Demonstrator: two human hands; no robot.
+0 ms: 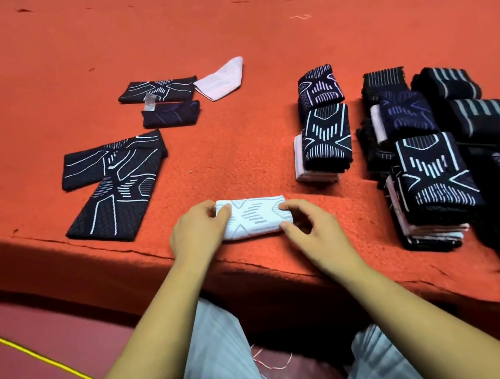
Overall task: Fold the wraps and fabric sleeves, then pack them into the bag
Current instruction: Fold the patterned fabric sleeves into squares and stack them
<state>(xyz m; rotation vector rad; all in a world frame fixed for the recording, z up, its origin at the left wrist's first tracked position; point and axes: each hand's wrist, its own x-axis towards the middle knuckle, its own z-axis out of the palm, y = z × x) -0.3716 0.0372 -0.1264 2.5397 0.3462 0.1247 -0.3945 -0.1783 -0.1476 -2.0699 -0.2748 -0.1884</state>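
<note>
Grip at both ends of folded white sleeve [254, 217], lying near front edge of orange table [238, 159]: your left hand [197, 233] curls over left end, your right hand [314, 228] pinches right end, thumb and forefinger. Unfolded dark sleeves [114, 185] left, folded stacks [327, 134] right.

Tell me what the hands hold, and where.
The folded white patterned fabric sleeve: left hand grips its left end, right hand pinches its right end.
</note>
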